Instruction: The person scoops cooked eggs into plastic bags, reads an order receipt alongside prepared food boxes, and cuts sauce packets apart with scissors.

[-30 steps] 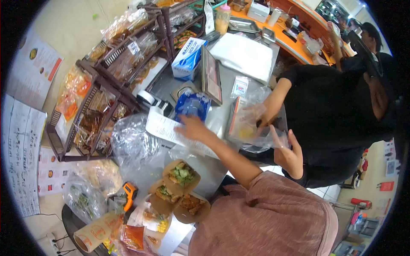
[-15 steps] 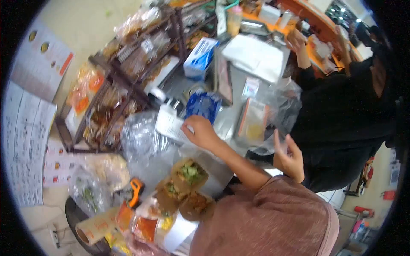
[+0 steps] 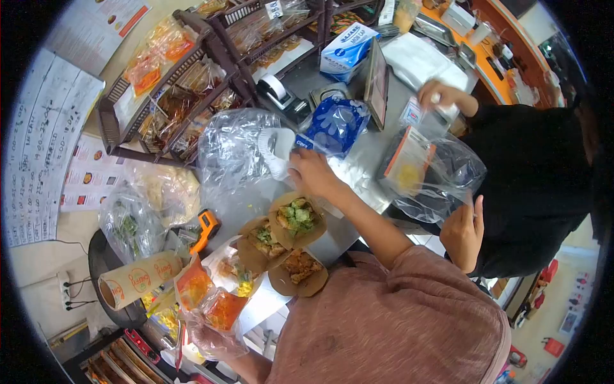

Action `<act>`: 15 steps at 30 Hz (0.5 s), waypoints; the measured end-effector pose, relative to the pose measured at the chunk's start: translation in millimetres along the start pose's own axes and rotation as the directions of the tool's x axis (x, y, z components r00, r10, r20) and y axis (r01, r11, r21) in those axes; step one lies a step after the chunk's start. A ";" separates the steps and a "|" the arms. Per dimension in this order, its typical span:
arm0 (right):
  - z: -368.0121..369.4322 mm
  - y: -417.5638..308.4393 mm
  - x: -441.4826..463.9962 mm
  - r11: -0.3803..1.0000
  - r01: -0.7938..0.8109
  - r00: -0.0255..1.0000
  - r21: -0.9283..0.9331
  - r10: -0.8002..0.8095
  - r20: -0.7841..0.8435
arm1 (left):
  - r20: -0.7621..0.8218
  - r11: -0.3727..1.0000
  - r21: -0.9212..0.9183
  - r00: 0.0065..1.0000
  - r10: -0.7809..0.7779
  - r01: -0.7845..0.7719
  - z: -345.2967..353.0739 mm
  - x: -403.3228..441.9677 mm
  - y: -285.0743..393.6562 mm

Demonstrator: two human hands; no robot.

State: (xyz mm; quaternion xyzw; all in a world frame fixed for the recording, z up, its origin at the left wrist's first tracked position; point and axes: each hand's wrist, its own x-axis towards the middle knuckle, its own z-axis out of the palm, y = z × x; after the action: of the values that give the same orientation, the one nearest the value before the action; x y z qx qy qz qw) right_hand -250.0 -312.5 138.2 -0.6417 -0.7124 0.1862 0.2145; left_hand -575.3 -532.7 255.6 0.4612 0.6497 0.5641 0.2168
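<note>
Touching the curled receipt beside the blue packet, the right hand bends its fingers, grip unclear; red-filled bags lie against the gloved left hand, finger spread hidden.

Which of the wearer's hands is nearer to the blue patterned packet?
Right. The right hand is just below the blue patterned packet in the picture; the left hand is farther off, at the lower left beside the orange packets.

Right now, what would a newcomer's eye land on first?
Probably the three open brown food boxes, clustered just below the picture's centre. Next, the glossy orange-red packets by the left hand, lower left, and the blue patterned packet just beyond the right hand.
</note>
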 end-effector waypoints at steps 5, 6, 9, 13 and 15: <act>-6.9 20.3 6.9 0.964 -0.126 0.962 0.234 0.177 -0.210 | -0.166 0.755 -0.501 0.809 -0.564 0.423 26.7 23.9 42.3; -5.3 32.1 10.1 0.964 -0.126 0.963 0.235 0.176 -0.206 | -0.169 0.755 -0.500 0.807 -0.565 0.424 23.2 23.8 39.4; -0.5 49.2 13.9 0.923 -0.362 0.812 0.133 0.382 -0.441 | -0.218 0.820 -0.417 0.833 -0.508 0.391 11.1 15.0 15.2; 14.0 35.9 18.3 0.963 -0.271 0.923 -0.004 0.258 -0.287 | -0.171 0.864 -0.388 0.896 -0.410 0.321 5.0 17.3 0.5; 5.1 28.3 23.6 0.891 -0.328 0.944 0.314 0.325 0.063 | -0.098 0.677 -0.616 0.813 -0.574 0.403 20.7 23.1 23.5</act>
State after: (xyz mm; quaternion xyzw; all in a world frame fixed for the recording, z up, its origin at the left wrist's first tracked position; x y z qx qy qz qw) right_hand -231.2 -285.9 120.2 -0.7078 -0.5558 0.3356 0.2784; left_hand -561.5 -503.6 277.4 0.0965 0.5752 0.7110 0.3928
